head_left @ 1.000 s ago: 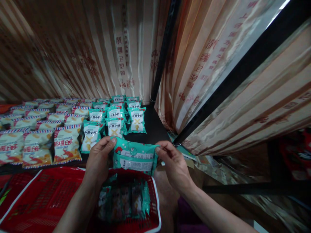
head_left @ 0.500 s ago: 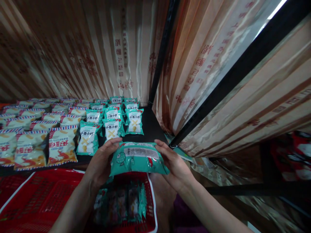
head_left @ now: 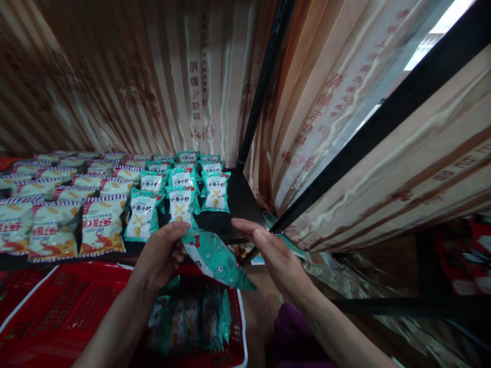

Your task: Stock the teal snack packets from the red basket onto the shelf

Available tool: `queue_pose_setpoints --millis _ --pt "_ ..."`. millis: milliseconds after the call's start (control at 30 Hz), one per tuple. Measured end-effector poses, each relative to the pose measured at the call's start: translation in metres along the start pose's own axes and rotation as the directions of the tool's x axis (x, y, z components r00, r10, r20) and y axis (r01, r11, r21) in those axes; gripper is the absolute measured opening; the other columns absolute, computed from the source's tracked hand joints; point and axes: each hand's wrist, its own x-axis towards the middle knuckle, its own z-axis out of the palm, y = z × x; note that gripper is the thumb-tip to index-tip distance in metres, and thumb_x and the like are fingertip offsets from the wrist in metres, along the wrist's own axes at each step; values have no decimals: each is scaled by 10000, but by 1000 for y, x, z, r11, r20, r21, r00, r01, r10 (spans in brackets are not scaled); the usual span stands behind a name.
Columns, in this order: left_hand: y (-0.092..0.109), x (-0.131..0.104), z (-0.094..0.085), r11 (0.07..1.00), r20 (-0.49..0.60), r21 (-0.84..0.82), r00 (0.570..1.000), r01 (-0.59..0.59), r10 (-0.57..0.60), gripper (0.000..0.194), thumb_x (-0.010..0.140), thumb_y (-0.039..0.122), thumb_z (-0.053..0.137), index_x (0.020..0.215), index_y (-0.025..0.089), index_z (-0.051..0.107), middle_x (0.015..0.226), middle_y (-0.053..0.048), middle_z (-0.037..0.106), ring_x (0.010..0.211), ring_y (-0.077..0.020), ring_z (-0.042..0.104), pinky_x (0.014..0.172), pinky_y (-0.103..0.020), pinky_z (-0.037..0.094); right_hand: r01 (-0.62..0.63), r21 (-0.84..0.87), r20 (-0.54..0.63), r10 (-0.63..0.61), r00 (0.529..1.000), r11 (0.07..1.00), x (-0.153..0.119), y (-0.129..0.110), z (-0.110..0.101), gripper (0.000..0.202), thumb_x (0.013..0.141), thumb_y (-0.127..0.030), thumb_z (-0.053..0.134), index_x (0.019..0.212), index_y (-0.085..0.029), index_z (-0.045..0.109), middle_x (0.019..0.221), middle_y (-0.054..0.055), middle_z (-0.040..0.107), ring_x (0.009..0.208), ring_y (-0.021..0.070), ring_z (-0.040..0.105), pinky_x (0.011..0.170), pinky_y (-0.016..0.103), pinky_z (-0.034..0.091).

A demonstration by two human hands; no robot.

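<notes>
The left hand [head_left: 163,253] pinches one end of a teal snack packet [head_left: 217,260] between thumb and fingers, while the right hand [head_left: 282,255] is open, its fingers nearly straight and close together, and does not appear to touch it. The packet slants down from the left hand toward the right, in front of the black shelf [head_left: 243,191] and above the red basket [head_left: 76,296], where more teal packets [head_left: 192,322] stand side by side. To handle it well, I'd hold it lightly by the sealed end, bring the right palm under the sagging side to level it, and avoid squeezing the puffed middle, since the snacks inside could crush. The free end looks liable to swing, so slow turns of the wrist seem best. On the shelf, the upright teal packets [head_left: 143,217] read 小鱼小虾 in dark characters on a white panel, above pictures of yellow snack pieces. Beside them, cream packets [head_left: 103,225] with red, white and blue striped edges carry bold red lettering, too blurred to read surely. The held packet shows a fish drawing, and its wording is mostly hidden. Red characters on the curtain [head_left: 195,92] are also unclear.
</notes>
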Motion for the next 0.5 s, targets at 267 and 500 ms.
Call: queue_pose_setpoints --millis 267,500 --pt "2 -2 6 992 -91 -120 994 47 -58 103 655 88 632 738 123 581 479 46 531 343 -29 437 318 -94 324 -69 90 207 49 977 994 -4 0 -3 529 854 -562 526 1304 -282 531 1352 61 552 1271 275 467 1080 463 327" --pt "2 -2 10 976 -120 -188 984 107 -131 188 813 -8 460 742 88 606 484 -30 587 407 -77 571 375 -90 444 -129 47 313 108 944 991 -3 -2 3 704 727 -316 758 1360 -277 453 1387 48 507 1253 274 478 1052 431 376"
